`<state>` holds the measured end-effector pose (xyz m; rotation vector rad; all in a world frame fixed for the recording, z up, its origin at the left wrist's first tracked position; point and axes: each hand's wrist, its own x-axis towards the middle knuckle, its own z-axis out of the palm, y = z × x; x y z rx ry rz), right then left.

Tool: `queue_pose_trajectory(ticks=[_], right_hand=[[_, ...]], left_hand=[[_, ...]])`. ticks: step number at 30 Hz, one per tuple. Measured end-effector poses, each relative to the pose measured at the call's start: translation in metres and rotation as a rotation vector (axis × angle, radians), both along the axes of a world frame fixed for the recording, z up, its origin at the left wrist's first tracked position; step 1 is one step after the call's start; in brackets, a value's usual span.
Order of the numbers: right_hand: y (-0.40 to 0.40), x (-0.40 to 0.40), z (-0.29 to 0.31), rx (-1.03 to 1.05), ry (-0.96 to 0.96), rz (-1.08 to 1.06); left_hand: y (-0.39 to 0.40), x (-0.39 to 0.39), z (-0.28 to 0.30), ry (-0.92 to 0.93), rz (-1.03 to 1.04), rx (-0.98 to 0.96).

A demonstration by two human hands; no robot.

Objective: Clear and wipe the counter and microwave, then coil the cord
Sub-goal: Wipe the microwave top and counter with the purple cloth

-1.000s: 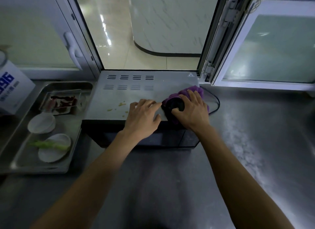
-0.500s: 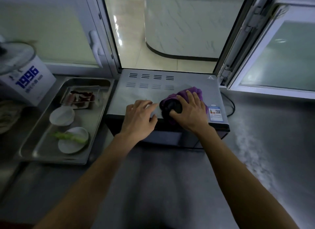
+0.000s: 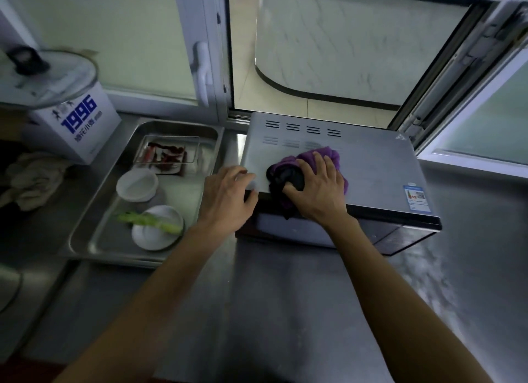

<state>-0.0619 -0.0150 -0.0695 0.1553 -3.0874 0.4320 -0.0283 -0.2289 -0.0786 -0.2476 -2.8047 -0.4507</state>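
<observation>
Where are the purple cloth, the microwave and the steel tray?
purple cloth (image 3: 328, 154): head view, on its far purple fold beyond the fingers.
microwave (image 3: 377, 160): head view, on its bare top panel.
steel tray (image 3: 94, 240): head view, on its near-left floor.

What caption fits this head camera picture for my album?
Right hand wiping the microwave top with a purple cloth, left hand steadying.

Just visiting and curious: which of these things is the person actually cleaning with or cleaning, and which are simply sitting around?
In use:
microwave
purple cloth, under the right hand
left hand, at the microwave's front left corner
steel counter

Lying about:
metal tray of small dishes
white box
pot lid
crumpled rag
</observation>
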Motion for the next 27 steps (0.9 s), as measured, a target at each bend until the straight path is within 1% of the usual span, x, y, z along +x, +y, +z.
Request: queue_pose_trajectory(ticks=[8,15,20,24,27], right_hand=[[-0.054,-0.009,-0.003,-0.012,0.003,-0.072],[-0.063,-0.014,-0.002,-0.062,0.025,-0.141],[-0.042,-0.012,-0.002,-0.098,0.039,-0.172],[-0.003,-0.009,-0.001,-0.096,0.039,-0.236],[0.032,-0.004,0.000,-0.104,0.044,-0.271]], left_hand=[[-0.037,0.000,-0.006,-0.009,-0.064,0.001],[-0.030,-0.003,-0.008,-0.022,-0.114,0.034],[-0.015,-0.006,-0.006,0.033,-0.114,0.045],[0.013,-0.007,-0.006,0.083,-0.152,0.048],[0.045,-0.007,-0.004,0.077,-0.182,0.022]])
